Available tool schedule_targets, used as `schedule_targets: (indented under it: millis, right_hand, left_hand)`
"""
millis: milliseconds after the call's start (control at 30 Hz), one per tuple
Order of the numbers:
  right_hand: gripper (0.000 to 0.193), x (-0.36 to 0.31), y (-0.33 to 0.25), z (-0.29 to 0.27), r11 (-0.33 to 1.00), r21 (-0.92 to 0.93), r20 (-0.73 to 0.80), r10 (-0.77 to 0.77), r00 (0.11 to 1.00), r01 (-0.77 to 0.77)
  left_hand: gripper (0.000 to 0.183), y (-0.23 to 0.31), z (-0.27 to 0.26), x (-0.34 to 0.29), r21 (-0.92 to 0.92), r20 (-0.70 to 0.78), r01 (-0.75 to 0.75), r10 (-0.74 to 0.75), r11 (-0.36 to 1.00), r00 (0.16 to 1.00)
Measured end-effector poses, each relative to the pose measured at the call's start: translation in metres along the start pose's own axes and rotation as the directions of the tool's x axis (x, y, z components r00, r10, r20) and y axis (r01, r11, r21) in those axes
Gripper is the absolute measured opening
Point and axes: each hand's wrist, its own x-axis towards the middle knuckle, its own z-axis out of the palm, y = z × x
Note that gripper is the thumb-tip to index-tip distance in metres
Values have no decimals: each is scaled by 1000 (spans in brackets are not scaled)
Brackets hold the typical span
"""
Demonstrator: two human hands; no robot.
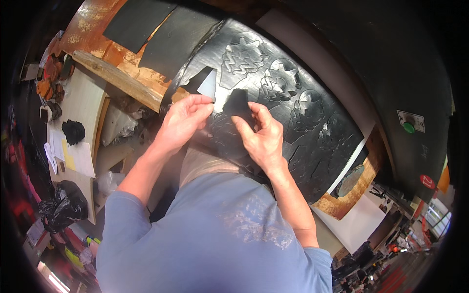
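Note:
My left hand [184, 119] is closed in a pinch at the lower corner of a small cut piece [209, 85], part black and part pale, over the worktop. Between the thumb and fingers of my right hand [263, 138] is a flat black cut piece [236, 101], with angled edges. Both hands are above a large glossy black sheet [305, 161], which looks like leather or a synthetic like it. Jagged and curved cut outlines run across the sheet. Part of the right-hand piece is hidden by the fingers.
Matte black panels [139, 24] lie on a worn brown board at the far left, beside a wooden bar [117, 80]. A dark machine body with a green button [408, 127] stands at the right. At the left are a pale side table [80, 105] and a black plastic bag [63, 205].

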Motion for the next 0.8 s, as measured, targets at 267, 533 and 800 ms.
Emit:
schedule_targets:
  millis: [267,533,800]
  right_hand:
    - [59,1,-10,0,993,46,-167,-103,981,112]
    - [23,-18,-33,-20,938,-8,52,-347,936,348]
    - [23,-52,-32,-101,755,643,-42,199,979,-126]
  left_hand:
    - [24,-10,8,10,-78,215,-99,114,992,970]
    - [31,-18,-6,12,-194,330,-153,212,969,920]
    - [41,-17,20,-23,190,-141,-481,508,856,850]
